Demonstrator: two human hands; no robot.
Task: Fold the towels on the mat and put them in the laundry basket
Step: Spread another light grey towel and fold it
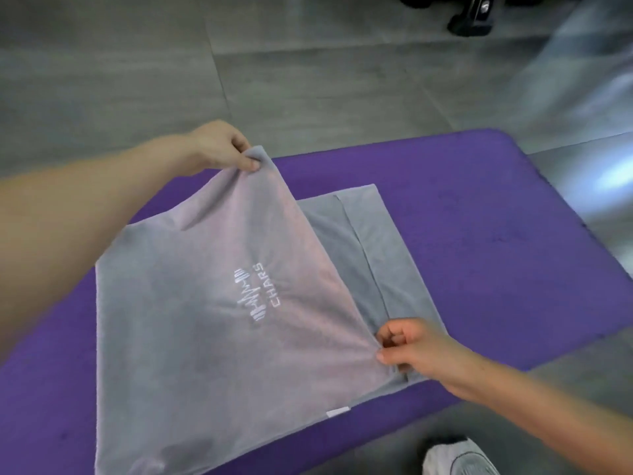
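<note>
On the purple foam mat (479, 234), the grey towel with white stitched logo (205, 320) lies half raised. The left hand (215, 145) pinches its far corner, the right hand (411, 347) its near-right corner, fingers clamped on cloth, probably to keep the flap taut for folding. Grey floor tiles (308, 80) surround; no laundry basket shows.

Grey tiled floor (308, 84) all around me, big slabs, thin dark seams (219, 73). Black equipment base (474, 15) at the top edge ahead of me, cut off, can't tell what. Bright bluish light patch (616, 173) on the floor, far right.
</note>
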